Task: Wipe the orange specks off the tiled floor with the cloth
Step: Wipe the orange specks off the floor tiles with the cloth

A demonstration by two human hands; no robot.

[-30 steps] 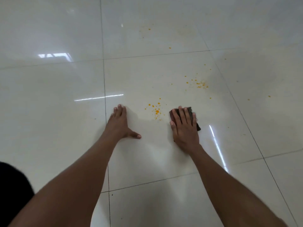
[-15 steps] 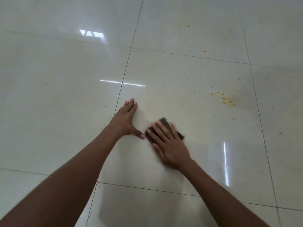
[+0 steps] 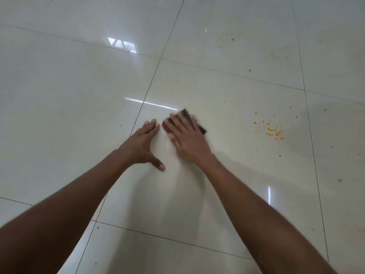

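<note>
My right hand [image 3: 187, 138] presses flat on a dark cloth [image 3: 190, 118] on the glossy white tiled floor [image 3: 69, 115]; only the cloth's far edge shows past the blurred fingers. My left hand [image 3: 144, 144] lies flat beside it, fingers together, thumb spread, holding nothing. A cluster of orange specks [image 3: 273, 130] lies to the right of the cloth. More orange specks [image 3: 232, 39] sit on the far tile, with single dots [image 3: 249, 70] between them.
Dark grout lines [image 3: 150, 86] cross the floor. Bright window and light reflections [image 3: 122, 44] glare on the tiles. A faint dull smear [image 3: 279, 54] marks the far right tile.
My right hand slid the cloth left over the near speck patch, then forward next to my left hand's fingertips. That patch no longer shows. The view shifted left.
</note>
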